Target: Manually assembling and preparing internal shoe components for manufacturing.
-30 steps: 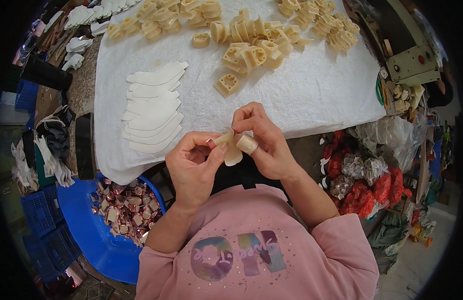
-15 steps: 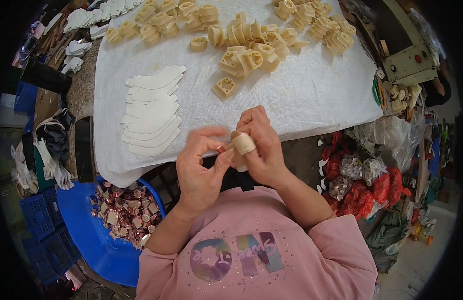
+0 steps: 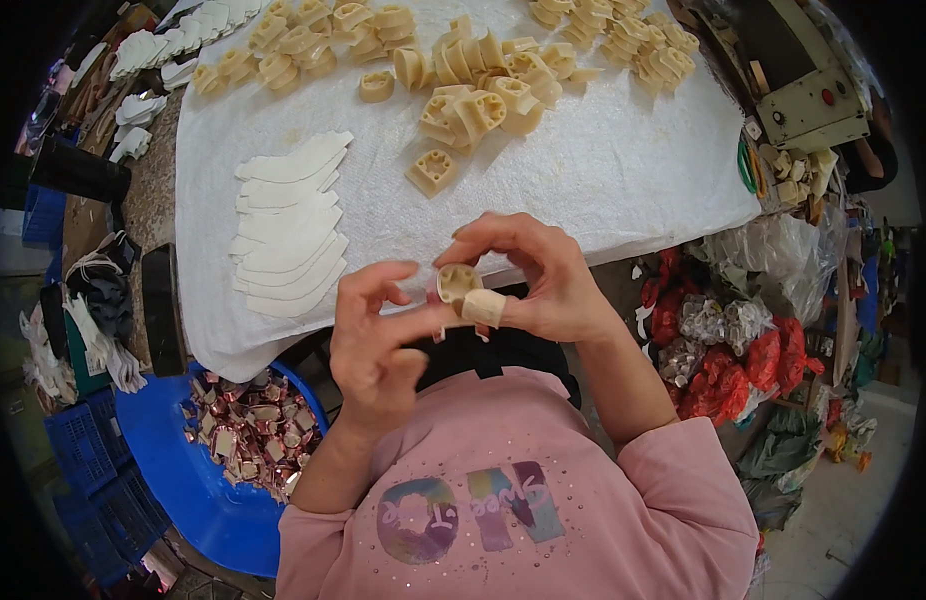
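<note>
My right hand (image 3: 563, 290) grips a small hollow beige plastic part (image 3: 458, 280) between finger and thumb, its open side with inner posts turned up. A beige wrap (image 3: 482, 308) covers the thumb's end. Under the part shows a thin pinkish edge with small tabs; I cannot make out whether it is a separate piece. My left hand (image 3: 368, 345) has its fingers apart, one of them reaching to the part's near left side; its thumb is blurred. Both hands are just off the near edge of the cloth-covered table (image 3: 603, 190).
Several similar beige parts (image 3: 478, 110) are heaped at the far side. Overlapping white curved sheets (image 3: 288, 230) lie on the left. Below left, a blue basin (image 3: 173, 480) holds shiny pinkish pieces (image 3: 248, 430). Red and clear bags (image 3: 723, 375) crowd the right; a dark phone-like slab (image 3: 163, 310) lies left.
The beige part has turned so its hollow side shows. My left fingers, pinched close to it before, have spread, and the hand has moved left. The view has shifted slightly.
</note>
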Action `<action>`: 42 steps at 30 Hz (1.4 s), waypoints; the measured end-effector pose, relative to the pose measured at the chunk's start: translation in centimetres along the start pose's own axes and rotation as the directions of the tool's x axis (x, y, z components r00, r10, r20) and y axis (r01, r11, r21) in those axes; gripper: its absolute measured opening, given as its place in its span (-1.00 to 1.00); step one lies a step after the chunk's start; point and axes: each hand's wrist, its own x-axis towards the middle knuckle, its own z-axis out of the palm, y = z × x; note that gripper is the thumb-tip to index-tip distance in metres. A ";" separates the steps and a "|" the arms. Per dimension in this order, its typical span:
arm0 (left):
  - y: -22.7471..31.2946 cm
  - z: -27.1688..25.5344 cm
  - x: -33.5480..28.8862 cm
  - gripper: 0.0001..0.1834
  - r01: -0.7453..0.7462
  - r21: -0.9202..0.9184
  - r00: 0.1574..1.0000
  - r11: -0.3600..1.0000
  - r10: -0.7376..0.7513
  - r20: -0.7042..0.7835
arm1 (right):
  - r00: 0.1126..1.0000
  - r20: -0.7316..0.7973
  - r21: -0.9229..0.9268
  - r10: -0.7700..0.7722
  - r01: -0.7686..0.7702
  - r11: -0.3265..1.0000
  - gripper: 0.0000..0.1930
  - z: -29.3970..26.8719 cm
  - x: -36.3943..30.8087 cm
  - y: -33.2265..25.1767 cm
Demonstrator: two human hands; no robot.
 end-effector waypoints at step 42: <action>0.9 3.9 -0.1 -0.60 0.368 -0.615 0.828 0.697 -0.547 -0.124 | 0.997 -0.038 0.468 0.073 -0.047 0.883 -0.69 6.0 -1.4 2.1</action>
